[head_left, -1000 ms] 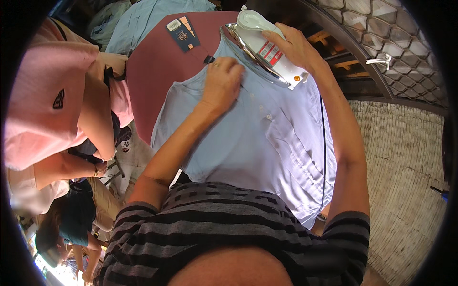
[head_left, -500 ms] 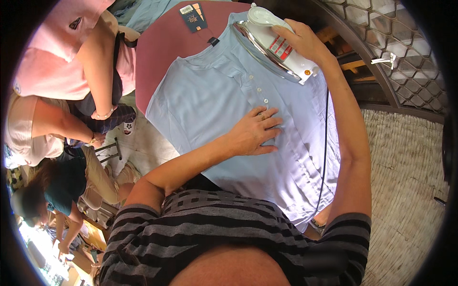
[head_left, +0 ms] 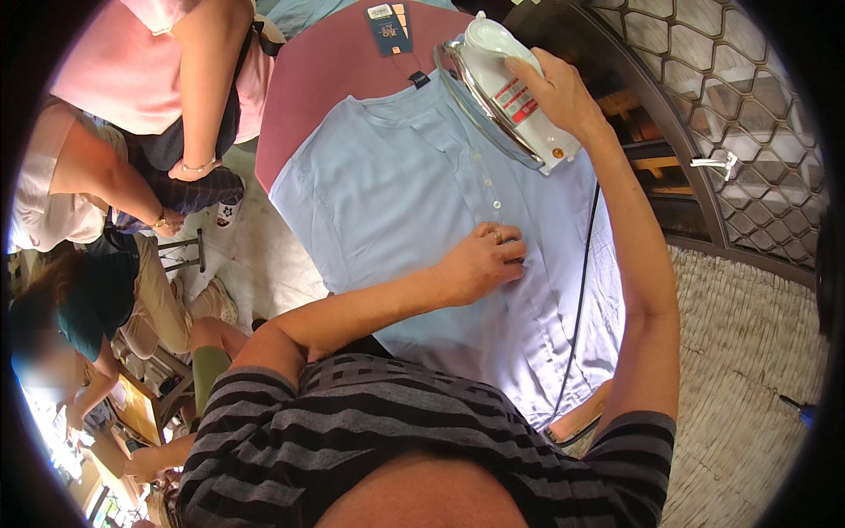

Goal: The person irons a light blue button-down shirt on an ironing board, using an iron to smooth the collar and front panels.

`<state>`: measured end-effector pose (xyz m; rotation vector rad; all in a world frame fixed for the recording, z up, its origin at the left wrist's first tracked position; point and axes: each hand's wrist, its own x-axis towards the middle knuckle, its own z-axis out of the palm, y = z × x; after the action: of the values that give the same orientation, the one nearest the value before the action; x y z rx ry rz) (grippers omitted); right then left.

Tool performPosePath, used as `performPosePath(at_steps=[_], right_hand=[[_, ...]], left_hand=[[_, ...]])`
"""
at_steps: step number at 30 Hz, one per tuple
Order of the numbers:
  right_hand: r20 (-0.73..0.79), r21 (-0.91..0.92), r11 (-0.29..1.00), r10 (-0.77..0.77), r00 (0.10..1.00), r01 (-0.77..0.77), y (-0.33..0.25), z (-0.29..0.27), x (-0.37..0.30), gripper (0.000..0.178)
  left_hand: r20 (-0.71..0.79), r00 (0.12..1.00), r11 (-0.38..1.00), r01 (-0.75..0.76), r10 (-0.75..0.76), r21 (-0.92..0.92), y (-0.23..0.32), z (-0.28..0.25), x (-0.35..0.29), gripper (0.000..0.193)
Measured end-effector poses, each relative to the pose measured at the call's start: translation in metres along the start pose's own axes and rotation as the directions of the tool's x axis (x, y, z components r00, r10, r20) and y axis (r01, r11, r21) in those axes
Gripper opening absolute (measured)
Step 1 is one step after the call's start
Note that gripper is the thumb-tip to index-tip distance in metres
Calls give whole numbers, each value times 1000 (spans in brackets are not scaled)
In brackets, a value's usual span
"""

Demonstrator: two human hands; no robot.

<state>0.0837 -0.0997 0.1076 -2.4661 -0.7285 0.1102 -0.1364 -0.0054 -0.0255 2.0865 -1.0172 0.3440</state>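
Note:
A light blue shirt (head_left: 370,194) with a buttoned placket lies spread on a maroon ironing board (head_left: 304,97). My right hand (head_left: 559,97) is wrapped round the handle of a white iron (head_left: 506,84), which is tilted at the shirt's far right shoulder. How much of its metal plate touches the cloth I cannot tell. Below the lowest visible button, my left hand (head_left: 480,262) has its fingers curled, pinching the shirt's front by the placket. Its fingertips are partly hidden. The iron's black cord (head_left: 583,282) runs down over the shirt's right side. A dark paper tag (head_left: 389,31) lies beyond the collar.
Several people stand or sit at the left, the nearest in a pink top (head_left: 132,66) close to the board's edge. On the right is a dark metal gate (head_left: 704,189) with a lattice, above a worn pale floor (head_left: 748,352). More light blue cloth (head_left: 308,11) lies at the far end.
The fingers of my left hand have gone from spread flat to curled on the shirt's front. The iron stays at the shoulder in my right hand, with little shift. My view has moved slightly.

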Motion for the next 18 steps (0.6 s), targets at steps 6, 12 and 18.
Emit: performPosePath(at_steps=[6, 12, 18], right_hand=[[14, -23, 999, 32, 999, -31, -5, 4, -9, 52], [11, -31, 998, 57, 998, -57, 5, -1, -19, 50], [44, 15, 998, 58, 997, -59, 0, -6, -20, 49]], left_hand=[[-87, 995, 990, 44, -55, -132, -2, -12, -2, 16], [-336, 886, 919, 377, -320, 117, -58, -103, -20, 18], [-562, 692, 637, 693, -453, 339, -138, -160, -49, 40]])
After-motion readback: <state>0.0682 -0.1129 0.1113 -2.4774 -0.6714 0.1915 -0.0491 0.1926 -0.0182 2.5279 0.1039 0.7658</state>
